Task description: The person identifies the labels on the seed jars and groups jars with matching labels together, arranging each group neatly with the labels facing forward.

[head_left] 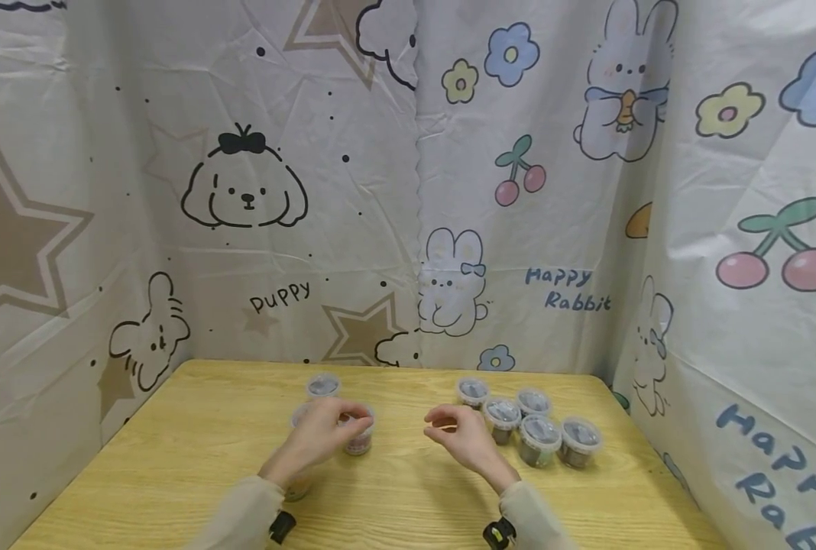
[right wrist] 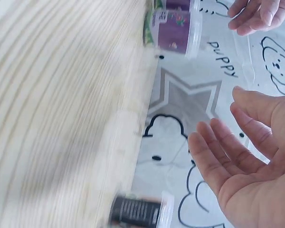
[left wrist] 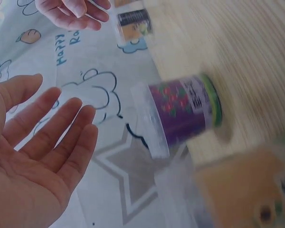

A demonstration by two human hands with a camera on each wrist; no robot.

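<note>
1. Purple tub (left wrist: 183,111): upright, long axis vertical, below and apart from the left hand (head_left: 320,434), the nearer one.
2. Both hands: empty, fingers relaxed (palms facing inward).
3. Right hand (head_left: 468,439): lidded tubs (head_left: 540,443) cluster to its right.

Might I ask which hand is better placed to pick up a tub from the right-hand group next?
Probably the right hand: it is empty and close beside the right-hand tubs, while the left hand, also empty, is farther away, near the left-hand tubs.
</note>
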